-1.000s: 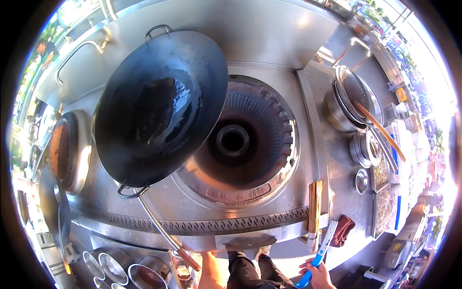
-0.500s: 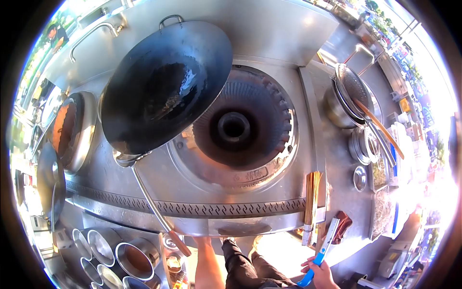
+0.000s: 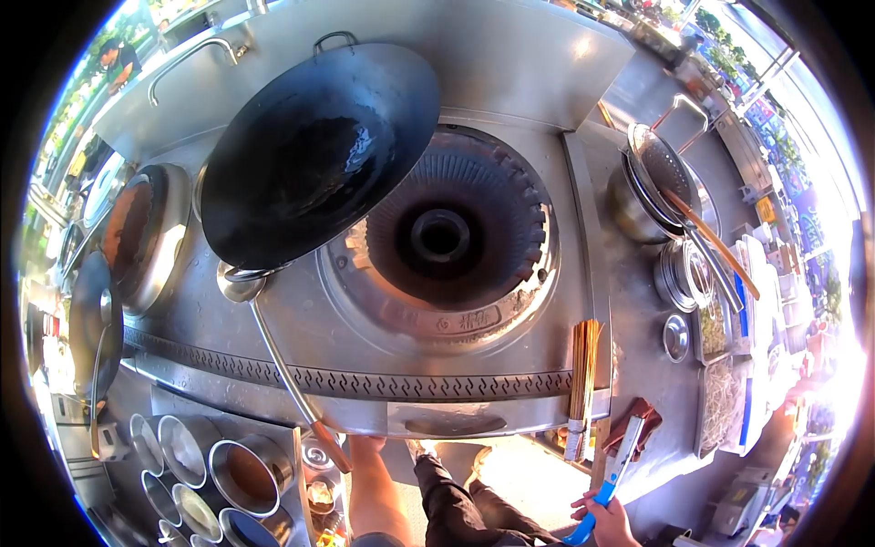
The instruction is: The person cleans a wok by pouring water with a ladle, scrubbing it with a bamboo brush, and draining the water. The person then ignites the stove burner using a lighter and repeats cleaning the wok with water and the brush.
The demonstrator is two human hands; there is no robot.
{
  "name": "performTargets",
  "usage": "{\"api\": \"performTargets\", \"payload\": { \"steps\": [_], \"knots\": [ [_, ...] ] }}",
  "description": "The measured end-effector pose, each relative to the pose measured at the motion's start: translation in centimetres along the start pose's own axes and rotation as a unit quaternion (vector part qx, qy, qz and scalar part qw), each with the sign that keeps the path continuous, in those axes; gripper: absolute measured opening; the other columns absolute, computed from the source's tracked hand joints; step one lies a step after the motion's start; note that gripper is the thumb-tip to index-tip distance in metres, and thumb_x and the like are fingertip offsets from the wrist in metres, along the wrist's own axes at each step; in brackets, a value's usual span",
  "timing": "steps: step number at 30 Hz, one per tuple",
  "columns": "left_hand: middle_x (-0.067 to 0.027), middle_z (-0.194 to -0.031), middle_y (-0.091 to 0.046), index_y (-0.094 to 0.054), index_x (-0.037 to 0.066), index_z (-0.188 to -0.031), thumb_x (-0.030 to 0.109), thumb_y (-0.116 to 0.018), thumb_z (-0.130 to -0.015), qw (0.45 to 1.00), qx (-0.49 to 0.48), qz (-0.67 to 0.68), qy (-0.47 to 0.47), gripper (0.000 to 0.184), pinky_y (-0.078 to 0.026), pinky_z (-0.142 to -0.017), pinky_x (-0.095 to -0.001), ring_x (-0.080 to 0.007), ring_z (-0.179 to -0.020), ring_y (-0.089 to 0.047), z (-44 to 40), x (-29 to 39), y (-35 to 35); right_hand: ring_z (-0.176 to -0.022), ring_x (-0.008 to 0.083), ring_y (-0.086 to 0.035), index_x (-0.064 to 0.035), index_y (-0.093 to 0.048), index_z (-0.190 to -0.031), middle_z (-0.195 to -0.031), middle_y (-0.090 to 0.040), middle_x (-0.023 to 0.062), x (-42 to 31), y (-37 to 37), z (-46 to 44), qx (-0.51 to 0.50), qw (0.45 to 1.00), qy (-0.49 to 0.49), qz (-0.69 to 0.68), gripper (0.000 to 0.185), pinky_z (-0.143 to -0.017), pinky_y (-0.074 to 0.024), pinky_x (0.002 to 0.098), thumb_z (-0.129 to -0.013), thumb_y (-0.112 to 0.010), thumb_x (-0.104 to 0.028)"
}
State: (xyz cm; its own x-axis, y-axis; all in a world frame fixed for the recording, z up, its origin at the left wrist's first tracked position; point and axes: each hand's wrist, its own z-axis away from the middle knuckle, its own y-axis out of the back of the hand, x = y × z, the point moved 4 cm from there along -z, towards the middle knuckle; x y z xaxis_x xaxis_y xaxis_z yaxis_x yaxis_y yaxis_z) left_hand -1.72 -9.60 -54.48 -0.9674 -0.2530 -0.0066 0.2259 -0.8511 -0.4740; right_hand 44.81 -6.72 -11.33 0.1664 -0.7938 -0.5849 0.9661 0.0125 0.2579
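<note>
My right hand (image 3: 609, 521) is closed round the blue handle of a long tool (image 3: 622, 453) with a flat silver shaft, perhaps a stick lighter. Its shaft points up beside a dark red-brown cloth (image 3: 643, 427) at the counter's front. My left hand (image 3: 366, 443) reaches to the front edge of the steel stove (image 3: 510, 424); the edge hides its fingers. Ahead is a round wok burner (image 3: 474, 319) with no flame visible. A large black wok (image 3: 273, 173) leans tilted over the burner's left side. A long-handled ladle (image 3: 273, 342) lies by the wok's lower rim.
A bamboo brush (image 3: 584, 374) stands at the stove's front right. Strainers and a pot (image 3: 633, 205) sit on the right counter, near small bowls (image 3: 675, 337) and trays (image 3: 715, 410). Several metal containers (image 3: 251, 479) are at lower left. Another person (image 3: 117, 64) is far left.
The whole view has shifted slightly, and more of my left forearm shows. Both hands keep nearly the same places, with the blue-handled tool still in my right hand.
</note>
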Motion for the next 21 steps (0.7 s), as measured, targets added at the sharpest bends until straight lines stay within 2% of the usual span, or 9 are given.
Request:
{"api": "performTargets", "payload": {
  "steps": [4, 7, 10, 13, 15, 16, 17, 19, 21],
  "knots": [
    [-0.0074, -0.125, -0.061, -0.057, 0.011, -0.125, 0.04, -0.052, -0.095, 0.999, -0.035, -0.003, -0.002, 0.042, -0.05, -0.094, -0.048, -0.0286, -0.112, -0.06, 1.3, -0.4, -0.9, -0.082, 0.0185, -0.058, -0.0041, -0.052, -0.114, -0.097, -0.062, 0.0109, 0.6, 0.2, 0.0, -0.006, 1.0, 0.004, -0.023, 0.023, -0.061, -0.0548, 0.0329, -0.096, -0.052, -0.019],
    [-0.004, -0.129, -0.057, -0.05, 0.013, -0.132, 0.045, -0.051, -0.095, 0.978, -0.184, -0.081, -0.063, 0.049, -0.046, -0.099, -0.0477, -0.0262, -0.119, -0.055, 4.2, -1.4, -3.3, -0.084, 0.019, -0.057, -0.0038, -0.052, -0.115, -0.097, -0.062, 0.0112, 0.4, 0.1, 0.1, -0.009, 0.999, 0.005, -0.031, 0.023, -0.06, -0.0555, 0.0335, -0.096, -0.052, -0.018],
    [-0.0042, -0.13, -0.057, -0.051, 0.013, -0.131, 0.049, -0.054, -0.093, 0.964, -0.227, -0.119, -0.076, 0.053, -0.044, -0.101, -0.0463, -0.0252, -0.119, -0.054, 4.8, -1.7, -3.5, -0.084, 0.0193, -0.057, -0.0037, -0.051, -0.116, -0.097, -0.061, 0.0111, -0.1, -0.3, 0.2, -0.014, 0.999, 0.013, -0.028, 0.024, -0.061, -0.0561, 0.0343, -0.096, -0.052, -0.016],
    [-0.0047, -0.13, -0.057, -0.051, 0.013, -0.132, 0.045, -0.057, -0.092, 0.963, -0.211, -0.141, -0.085, 0.051, -0.044, -0.103, -0.0455, -0.0249, -0.119, -0.054, 2.8, -1.3, -1.8, -0.08, 0.0183, -0.057, -0.0034, -0.051, -0.116, -0.094, -0.061, 0.0105, 0.3, -0.2, 0.0, -0.01, 0.999, 0.006, -0.031, 0.024, -0.063, -0.0536, 0.0314, -0.096, -0.052, -0.016],
    [-0.0062, -0.129, -0.057, -0.052, 0.012, -0.129, 0.042, -0.056, -0.093, 0.959, -0.199, -0.151, -0.137, 0.047, -0.044, -0.102, -0.0471, -0.0264, -0.119, -0.053, 2.4, -1.8, -1.3, -0.072, 0.0288, -0.069, 0.0025, -0.05, -0.108, -0.094, -0.067, 0.0226, 1.8, 0.6, -1.6, -0.02, 0.998, 0.025, -0.059, 0.017, -0.064, -0.056, 0.0351, -0.092, -0.053, -0.002],
    [-0.0076, -0.128, -0.058, -0.054, 0.01, -0.127, 0.038, -0.055, -0.095, 0.951, -0.186, -0.161, -0.187, 0.043, -0.044, -0.101, -0.0488, -0.0279, -0.119, -0.053, 2.7, -2.1, -1.2, -0.072, 0.0288, -0.069, 0.0025, -0.05, -0.108, -0.094, -0.067, 0.0226, 2.0, 0.7, -1.5, -0.021, 0.998, 0.024, -0.057, 0.017, -0.064, -0.056, 0.0351, -0.092, -0.053, -0.002],
    [-0.0076, -0.128, -0.058, -0.054, 0.01, -0.127, 0.038, -0.055, -0.095, 0.951, -0.183, -0.159, -0.189, 0.043, -0.044, -0.101, -0.0488, -0.0279, -0.119, -0.053, 3.0, -2.3, -1.0, -0.076, 0.0287, -0.068, 0.0007, -0.051, -0.11, -0.096, -0.066, 0.022, 2.1, 0.6, -1.4, -0.029, 0.998, 0.02, -0.047, 0.018, -0.068, -0.0552, 0.0367, -0.094, -0.053, -0.007],
    [-0.0062, -0.126, -0.058, -0.054, 0.011, -0.127, 0.038, -0.058, -0.094, 0.977, -0.182, -0.075, -0.087, 0.043, -0.046, -0.099, -0.0466, -0.0268, -0.116, -0.055, 3.7, -3.2, -2.0, -0.079, 0.0286, -0.067, -0.001, -0.051, -0.111, -0.097, -0.066, 0.0214, 0.2, -0.9, -0.6, -0.041, 0.998, 0.019, -0.033, 0.02, -0.072, -0.0544, 0.0384, -0.095, -0.054, -0.012],
    [-0.0059, -0.128, -0.057, -0.052, 0.01, -0.129, 0.032, -0.06, -0.093, 0.969, -0.221, -0.082, -0.074, 0.043, -0.045, -0.099, -0.0445, -0.0254, -0.117, -0.055, 2.5, -2.3, -1.5, -0.071, 0.0146, -0.055, -0.0043, -0.053, -0.11, -0.083, -0.06, 0.0068, -2.5, -2.6, 1.4, 0.015, 0.999, 0.032, -0.021, 0.019, -0.06, -0.0478, 0.026, -0.096, -0.051, -0.017]
  ]
}}
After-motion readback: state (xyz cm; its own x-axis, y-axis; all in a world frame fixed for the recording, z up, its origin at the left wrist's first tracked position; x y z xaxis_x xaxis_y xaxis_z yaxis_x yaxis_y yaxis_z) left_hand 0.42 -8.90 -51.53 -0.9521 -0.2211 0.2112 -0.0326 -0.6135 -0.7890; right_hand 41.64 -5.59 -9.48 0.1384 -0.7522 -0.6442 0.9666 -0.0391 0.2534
